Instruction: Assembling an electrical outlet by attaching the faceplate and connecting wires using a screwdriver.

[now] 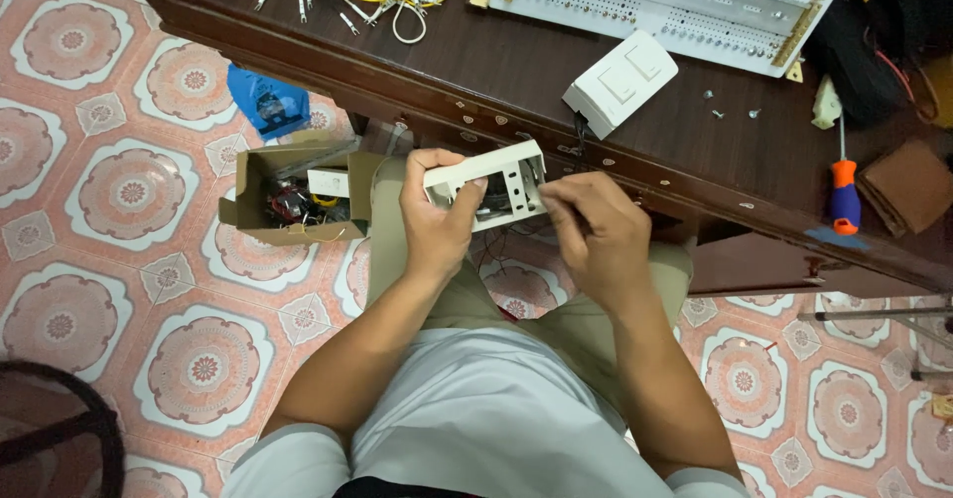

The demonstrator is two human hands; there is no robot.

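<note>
Open brown cardboard box (288, 192) on the tiled floor, holding wires and parts, blue packet (266, 99) just beyond it

White plastic switch box (488, 182), open hollow side up with dark wiring showing inside, sits tilted at centre frame, gripped at both ends above the lap.

The white switch box (488, 185) looks like smooth, matt plastic, as does the white double switch (622, 82) on the bench (516, 61), whose dark wood carries a dull polished sheen. The open box (288, 192) is plain brown cardboard, the floor (129, 190) glazed patterned tile, and the screwdriver (844, 192) has a glossy orange-and-blue plastic handle.
</note>
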